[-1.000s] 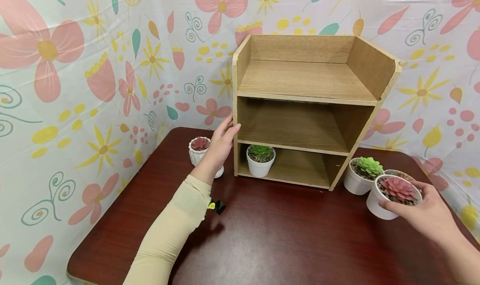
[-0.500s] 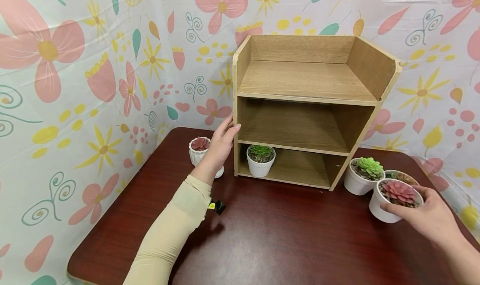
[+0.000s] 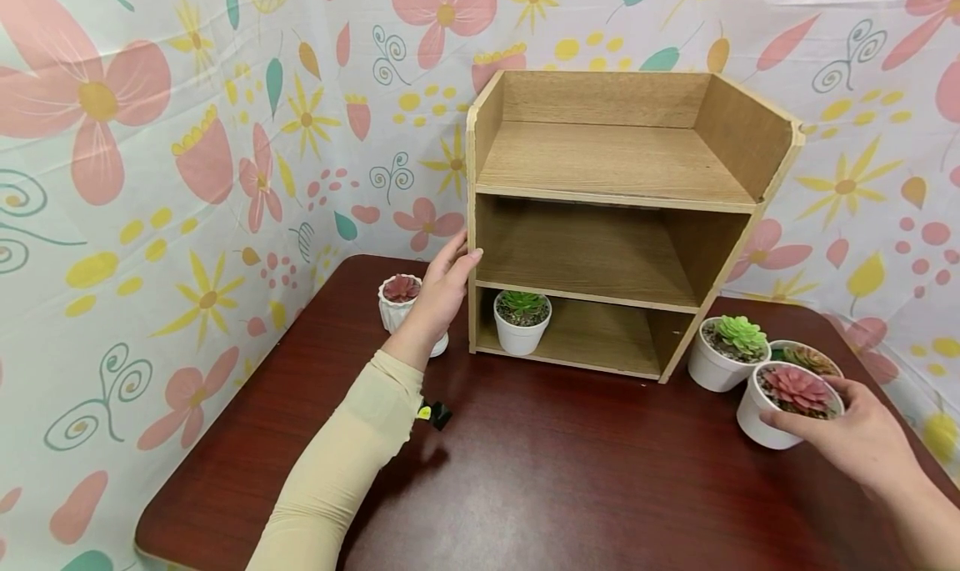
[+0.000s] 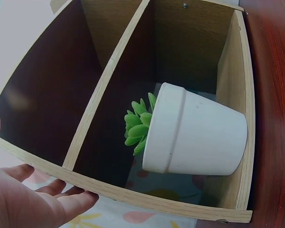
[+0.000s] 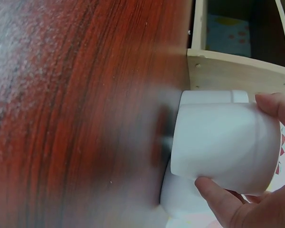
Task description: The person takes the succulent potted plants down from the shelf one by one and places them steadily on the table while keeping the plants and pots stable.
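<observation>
My right hand [image 3: 862, 433] grips a white pot with a pink succulent [image 3: 798, 388] by its sides, thumb toward the front. In the right wrist view this white pot [image 5: 223, 142] is low by the table; I cannot tell whether its base touches. My left hand [image 3: 444, 288] rests on the left side panel of a wooden shelf unit [image 3: 615, 162], its fingers mostly straight along the edge, as the left wrist view shows. On the unit's bottom level, at the left, a white pot with a dark green succulent [image 3: 521, 325] stands upright.
Right of the shelf stand a pot with a light green succulent [image 3: 723, 358] and, partly hidden, a pot with a reddish-green succulent [image 3: 810, 358]. A fluted white pot [image 3: 393, 308] stands left behind my forearm. The dark red table [image 3: 585, 471] has flowered cloth behind it.
My right hand has lowered the pink succulent pot slightly toward the table, uncovering more of the pot behind it. My left hand stays on the shelf panel.
</observation>
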Available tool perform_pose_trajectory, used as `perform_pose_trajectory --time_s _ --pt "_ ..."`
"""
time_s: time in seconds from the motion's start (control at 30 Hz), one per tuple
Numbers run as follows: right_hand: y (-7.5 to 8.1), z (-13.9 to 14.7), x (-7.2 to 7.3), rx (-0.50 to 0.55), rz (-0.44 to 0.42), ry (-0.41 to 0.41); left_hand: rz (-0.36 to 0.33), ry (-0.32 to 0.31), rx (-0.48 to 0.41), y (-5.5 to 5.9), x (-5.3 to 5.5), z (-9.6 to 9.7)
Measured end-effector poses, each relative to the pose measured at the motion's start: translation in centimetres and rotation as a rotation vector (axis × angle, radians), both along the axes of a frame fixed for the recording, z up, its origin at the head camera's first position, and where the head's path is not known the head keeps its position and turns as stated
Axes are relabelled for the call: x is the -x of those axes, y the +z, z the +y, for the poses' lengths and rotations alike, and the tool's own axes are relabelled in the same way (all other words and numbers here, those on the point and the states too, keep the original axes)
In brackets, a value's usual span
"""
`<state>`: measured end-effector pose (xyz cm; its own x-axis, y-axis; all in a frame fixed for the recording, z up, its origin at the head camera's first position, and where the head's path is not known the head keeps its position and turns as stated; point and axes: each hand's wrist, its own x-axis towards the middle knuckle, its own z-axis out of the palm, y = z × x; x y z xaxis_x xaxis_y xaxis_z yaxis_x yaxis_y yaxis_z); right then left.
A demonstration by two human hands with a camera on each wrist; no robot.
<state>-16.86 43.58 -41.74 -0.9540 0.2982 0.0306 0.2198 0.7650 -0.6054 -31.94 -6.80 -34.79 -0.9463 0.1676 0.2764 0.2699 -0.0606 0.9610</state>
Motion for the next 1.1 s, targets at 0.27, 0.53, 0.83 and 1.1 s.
perform_pose_trajectory --time_s 0.27,0.53,0.83,1.1 --pt "-0.03 0.16 0.1 -0.001 -0.028 0.023 0.006 -0.007 0.0 0.04 0.04 -0.07" --pt "0.0 0.21 0.3 -0.008 -0.059 0.023 0.003 -0.016 -0.012 0.01 0.17 -0.07" --pt "-0.03 0.27 0.46 -0.02 -0.072 0.021 0.004 -0.02 -0.014 0.01 0.17 -0.06" --pt "-0.29 0.4 0.37 0.002 -0.046 0.052 0.002 -0.02 -0.013 -0.07 0.23 -0.11"
